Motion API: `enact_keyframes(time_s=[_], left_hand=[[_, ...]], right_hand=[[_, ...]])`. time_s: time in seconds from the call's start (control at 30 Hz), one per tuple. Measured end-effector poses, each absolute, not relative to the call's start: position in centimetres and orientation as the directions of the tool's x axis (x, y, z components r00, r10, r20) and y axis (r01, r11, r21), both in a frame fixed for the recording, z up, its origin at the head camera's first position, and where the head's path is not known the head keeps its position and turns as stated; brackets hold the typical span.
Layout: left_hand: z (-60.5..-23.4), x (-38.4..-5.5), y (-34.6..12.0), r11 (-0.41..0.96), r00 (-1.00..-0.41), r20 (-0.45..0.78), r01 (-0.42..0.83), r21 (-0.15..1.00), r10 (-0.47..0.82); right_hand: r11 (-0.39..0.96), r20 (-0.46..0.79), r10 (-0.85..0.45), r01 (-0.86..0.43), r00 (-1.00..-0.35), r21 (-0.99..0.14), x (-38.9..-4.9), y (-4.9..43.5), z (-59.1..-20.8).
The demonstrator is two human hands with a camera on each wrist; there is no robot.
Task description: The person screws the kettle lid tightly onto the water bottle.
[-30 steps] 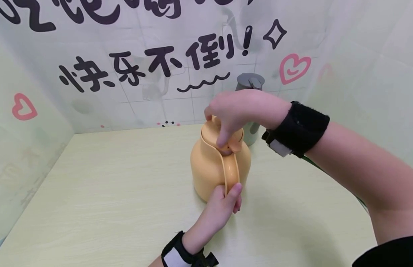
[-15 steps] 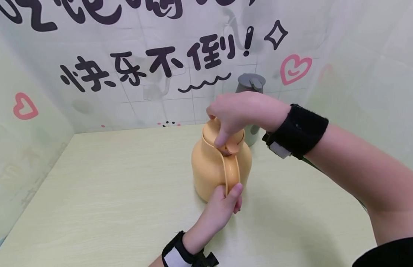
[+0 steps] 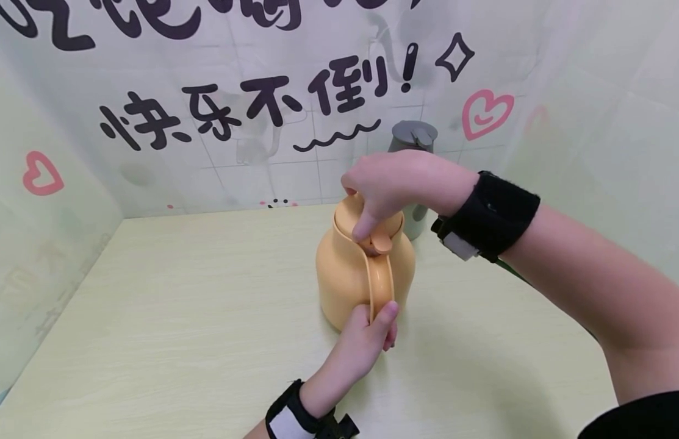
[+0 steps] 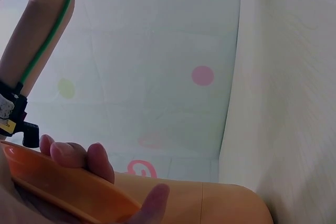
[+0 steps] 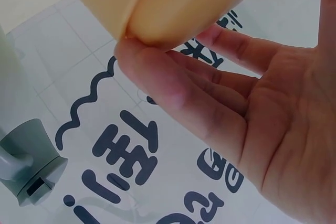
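Note:
A pale orange thermal jug (image 3: pixel 336 280) stands upright on the table, its handle (image 3: pixel 380 277) facing me. My left hand (image 3: pixel 358 344) grips the lower part of this handle; in the left wrist view, curled fingers (image 4: pixel 100 163) wrap around it. From above, my right hand (image 3: pixel 391 183) holds the round lid (image 3: pixel 347 214), thumb on the near side and fingers over the far side. Beside the thumb, a small tab (image 3: pixel 382 242) sticks out above the handle. In the right wrist view, the right hand's fingers (image 5: pixel 168 82) touch the orange rim area. The hand hides part of the lid.
Behind the jug to the right is a grey-lidded greenish container (image 3: pixel 413 131), partly hidden by my right hand. A printed cloth (image 3: pixel 251 177) with lettering hangs behind the pale table (image 3: pixel 207 317), and more cloth covers both sides.
My right hand and the lid's tab have shifted very slightly left relative to the handle. The left hand keeps its grip and the jug stays in place.

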State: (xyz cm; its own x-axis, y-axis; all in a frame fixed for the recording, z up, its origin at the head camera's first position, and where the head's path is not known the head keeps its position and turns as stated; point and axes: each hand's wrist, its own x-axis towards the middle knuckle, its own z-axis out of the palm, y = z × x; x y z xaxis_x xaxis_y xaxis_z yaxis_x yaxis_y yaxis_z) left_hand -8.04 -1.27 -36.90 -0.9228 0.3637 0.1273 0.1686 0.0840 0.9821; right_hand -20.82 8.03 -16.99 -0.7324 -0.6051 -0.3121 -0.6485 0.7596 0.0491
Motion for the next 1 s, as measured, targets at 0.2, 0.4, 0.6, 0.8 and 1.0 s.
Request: enact_keyframes(time_s=[0.2,0.4,0.6,0.8,1.0], left_hand=[[-36.81,-7.90,-1.03,0.081,-0.925,0.119,0.159,0.984,0.361],[-36.84,-7.90,-0.83,0.098,-0.926,0.116,0.161,0.982,0.358],[-36.96,-7.98,-1.00,0.095,-0.924,0.128,0.173,0.980,0.361],[-37.10,-7.98,-1.18,0.102,-0.925,0.133,0.180,0.978,0.355],[-36.67,-7.84,-1.30,0.112,-0.931,0.126,0.173,0.979,0.342]], right_hand=[[0.762,-0.313,-0.603,-0.646,-0.734,0.045,-20.79,8.20,-16.95],[0.765,-0.315,-0.597,-0.642,-0.737,0.050,-20.71,8.37,-16.99],[0.763,-0.300,-0.607,-0.645,-0.736,0.040,-20.72,8.20,-17.02],[0.762,-0.269,-0.617,-0.647,-0.740,0.033,-20.77,8.15,-17.34],[0.771,-0.259,-0.607,-0.635,-0.751,0.036,-20.63,8.00,-17.23]])
